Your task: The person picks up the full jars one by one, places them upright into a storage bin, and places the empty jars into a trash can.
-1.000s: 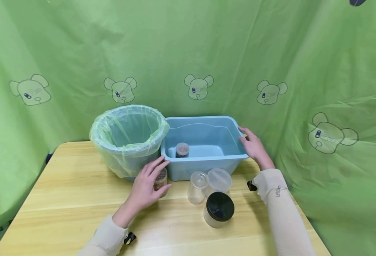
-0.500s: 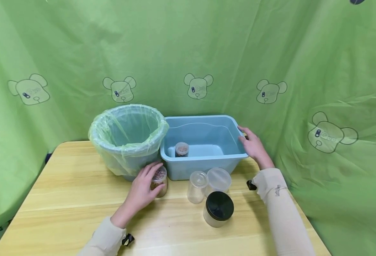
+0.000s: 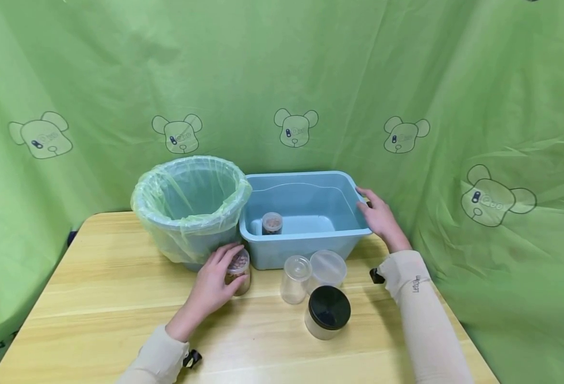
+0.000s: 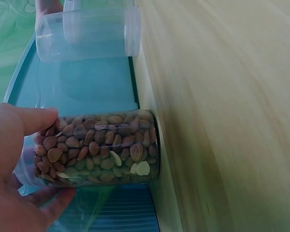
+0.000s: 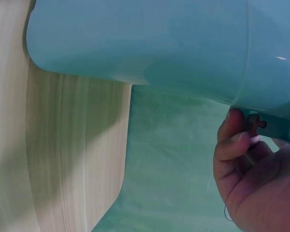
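Note:
My left hand (image 3: 209,285) grips the upper part of a clear plastic jar of almonds (image 4: 101,150), thumb on one side and fingers on the other. The jar (image 3: 239,278) stands upright on the table, in front of the gap between the bin and the blue tub. At the tub's right end, my right hand (image 3: 380,220) holds the rim, its fingers curled under the edge in the right wrist view. Inside the blue tub (image 3: 306,241), near its left front corner, stands another lidded jar (image 3: 272,224) with brown contents.
A round bin (image 3: 190,224) lined with a green bag stands left of the tub. Before the tub are a slim clear jar (image 3: 295,282), a wider clear jar (image 3: 328,266) and a black-lidded jar (image 3: 328,312). Green curtain (image 3: 243,69) hangs behind the wooden table (image 3: 85,298).
My left fingers have come down from by the tub's front corner and settled around the almond jar. The right hand keeps its hold on the tub.

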The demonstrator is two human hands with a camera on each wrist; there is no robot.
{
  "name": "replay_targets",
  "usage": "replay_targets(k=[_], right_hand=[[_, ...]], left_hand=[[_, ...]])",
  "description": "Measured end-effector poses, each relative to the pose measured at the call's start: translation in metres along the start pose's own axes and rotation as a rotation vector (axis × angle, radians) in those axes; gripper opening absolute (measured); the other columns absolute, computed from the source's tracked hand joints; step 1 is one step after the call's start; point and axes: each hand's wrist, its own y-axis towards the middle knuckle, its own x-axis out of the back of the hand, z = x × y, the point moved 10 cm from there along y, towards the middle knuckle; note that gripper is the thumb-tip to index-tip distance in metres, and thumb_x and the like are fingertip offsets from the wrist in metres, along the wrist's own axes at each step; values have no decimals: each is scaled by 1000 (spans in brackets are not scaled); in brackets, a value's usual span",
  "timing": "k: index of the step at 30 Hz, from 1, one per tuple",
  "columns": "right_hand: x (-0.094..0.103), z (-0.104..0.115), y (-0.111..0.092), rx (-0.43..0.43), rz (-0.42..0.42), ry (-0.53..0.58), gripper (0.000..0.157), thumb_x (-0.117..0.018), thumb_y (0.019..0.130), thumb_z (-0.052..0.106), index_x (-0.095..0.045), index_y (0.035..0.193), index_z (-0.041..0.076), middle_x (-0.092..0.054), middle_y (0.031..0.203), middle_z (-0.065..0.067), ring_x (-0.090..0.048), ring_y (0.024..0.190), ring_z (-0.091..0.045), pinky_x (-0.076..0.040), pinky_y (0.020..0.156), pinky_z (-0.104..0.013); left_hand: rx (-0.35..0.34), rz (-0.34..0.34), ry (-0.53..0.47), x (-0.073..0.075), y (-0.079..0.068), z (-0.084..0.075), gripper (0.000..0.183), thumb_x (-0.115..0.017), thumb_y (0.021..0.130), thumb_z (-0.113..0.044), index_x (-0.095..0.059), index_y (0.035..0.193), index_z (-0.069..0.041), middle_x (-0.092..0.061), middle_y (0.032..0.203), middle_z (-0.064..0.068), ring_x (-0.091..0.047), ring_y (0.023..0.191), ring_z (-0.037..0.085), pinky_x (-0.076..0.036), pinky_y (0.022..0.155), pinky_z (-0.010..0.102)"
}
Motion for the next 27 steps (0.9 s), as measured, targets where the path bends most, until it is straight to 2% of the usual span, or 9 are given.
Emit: replay_targets(k=[27], right_hand=[[1,-2,2,12,-17,7,56,-38,111,32,-28,165,21,-38,160,-30,-51,133,-52,-45,107,-66]], left_hand=[[-9,-9,15,3,2,-3,69,-89,82,-21,-58,144,-12,-58,143,12,-60,125,34,-53,105,53]])
